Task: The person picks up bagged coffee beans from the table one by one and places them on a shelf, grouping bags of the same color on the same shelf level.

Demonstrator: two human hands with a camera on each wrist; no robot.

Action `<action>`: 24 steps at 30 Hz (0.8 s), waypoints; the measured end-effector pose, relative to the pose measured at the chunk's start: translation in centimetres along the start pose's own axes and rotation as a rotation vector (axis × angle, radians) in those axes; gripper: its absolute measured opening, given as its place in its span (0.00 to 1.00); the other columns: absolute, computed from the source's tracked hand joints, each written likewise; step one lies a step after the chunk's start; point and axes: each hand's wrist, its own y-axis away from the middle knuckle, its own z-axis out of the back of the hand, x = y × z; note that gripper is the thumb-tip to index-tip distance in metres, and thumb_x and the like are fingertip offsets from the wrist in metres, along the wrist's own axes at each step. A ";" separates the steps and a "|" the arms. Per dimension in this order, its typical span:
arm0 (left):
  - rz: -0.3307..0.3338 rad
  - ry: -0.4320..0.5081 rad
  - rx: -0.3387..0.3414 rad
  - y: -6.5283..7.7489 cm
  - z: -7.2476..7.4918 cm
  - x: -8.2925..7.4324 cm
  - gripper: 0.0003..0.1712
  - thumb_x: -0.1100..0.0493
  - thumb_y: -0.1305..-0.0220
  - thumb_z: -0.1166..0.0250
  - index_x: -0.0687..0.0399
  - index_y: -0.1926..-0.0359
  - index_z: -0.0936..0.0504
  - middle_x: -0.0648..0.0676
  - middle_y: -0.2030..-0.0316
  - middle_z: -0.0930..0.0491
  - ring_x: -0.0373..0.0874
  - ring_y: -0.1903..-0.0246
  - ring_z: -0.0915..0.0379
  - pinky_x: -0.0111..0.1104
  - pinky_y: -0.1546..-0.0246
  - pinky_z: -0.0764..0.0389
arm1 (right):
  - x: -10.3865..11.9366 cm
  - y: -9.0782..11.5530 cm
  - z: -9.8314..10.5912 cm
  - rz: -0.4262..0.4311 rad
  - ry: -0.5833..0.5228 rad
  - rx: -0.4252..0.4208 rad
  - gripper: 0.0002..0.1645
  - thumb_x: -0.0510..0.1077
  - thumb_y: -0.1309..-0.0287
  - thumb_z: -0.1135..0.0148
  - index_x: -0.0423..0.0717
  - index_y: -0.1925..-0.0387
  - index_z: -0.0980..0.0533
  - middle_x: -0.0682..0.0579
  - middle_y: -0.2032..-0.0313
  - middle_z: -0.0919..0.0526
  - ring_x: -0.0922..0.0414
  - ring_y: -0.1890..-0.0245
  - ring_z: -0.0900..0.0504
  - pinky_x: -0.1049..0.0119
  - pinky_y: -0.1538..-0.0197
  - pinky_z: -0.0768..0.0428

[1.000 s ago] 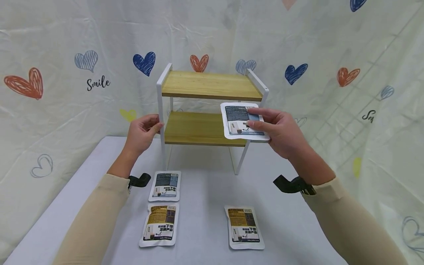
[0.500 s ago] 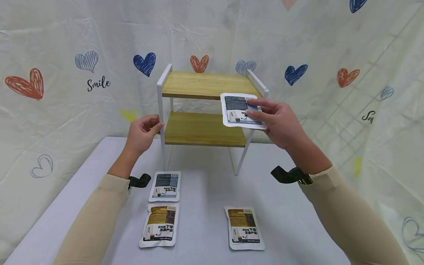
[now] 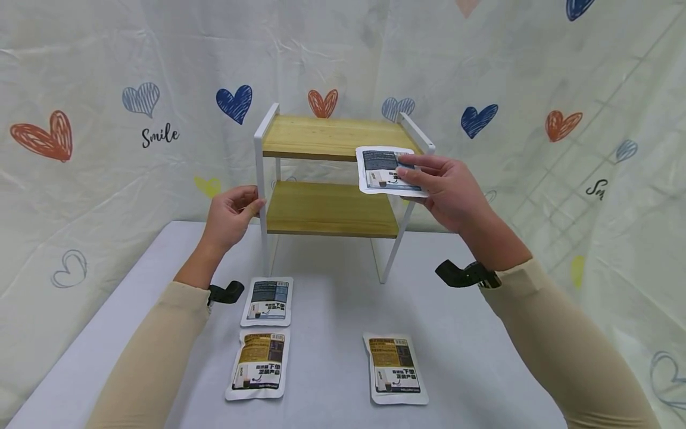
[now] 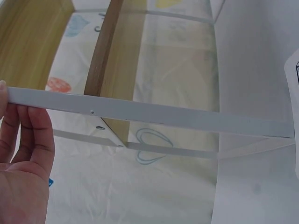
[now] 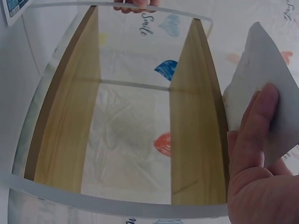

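A two-tier shelf with a white frame and wooden boards stands at the back of the table. At its left front post, my left hand (image 3: 231,217) pinches the upright (image 4: 154,113) between thumb and fingers. My right hand (image 3: 452,187) holds a white pouch with a dark blue label (image 3: 383,170) nearly flat, thumb and a finger on its printed face. In the head view the pouch overlaps the front right edge of the top board (image 3: 332,136). The right wrist view shows its plain white back (image 5: 261,79) beside that board, the fingers spread against it. Whether it touches the board, I cannot tell.
On the white table lie another blue-label pouch (image 3: 267,302), a brown-label pouch (image 3: 259,364) below it, and a second brown-label pouch (image 3: 396,369) to the right. The lower board (image 3: 329,208) sits beneath the top one. A heart-printed curtain (image 3: 177,53) hangs behind.
My right hand has raised the pouch from in front of the gap between the boards to the top board's front edge, tilting it flatter. The left hand stays on the post.
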 end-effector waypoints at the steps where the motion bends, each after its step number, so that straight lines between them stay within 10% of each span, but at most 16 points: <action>1: 0.000 0.001 0.001 0.0 0.0 0.0 0.18 0.55 0.29 0.34 0.58 0.43 0.16 0.68 0.51 0.15 0.34 0.61 0.17 0.21 0.57 0.16 | 0.0 -0.1 0.0 0.006 -0.003 0.009 0.31 0.46 0.42 0.24 0.51 0.36 0.20 0.44 0.31 0.30 0.50 0.45 0.14 0.66 0.46 0.14; 24: -0.013 0.006 0.015 0.0 0.1 -0.2 0.17 0.57 0.29 0.34 0.60 0.44 0.16 0.61 0.55 0.14 0.35 0.62 0.17 0.21 0.58 0.15 | 0.7 -0.3 0.2 0.061 -0.031 0.164 0.42 0.30 0.43 0.28 0.48 0.28 0.30 0.46 0.28 0.38 0.43 0.33 0.28 0.68 0.42 0.16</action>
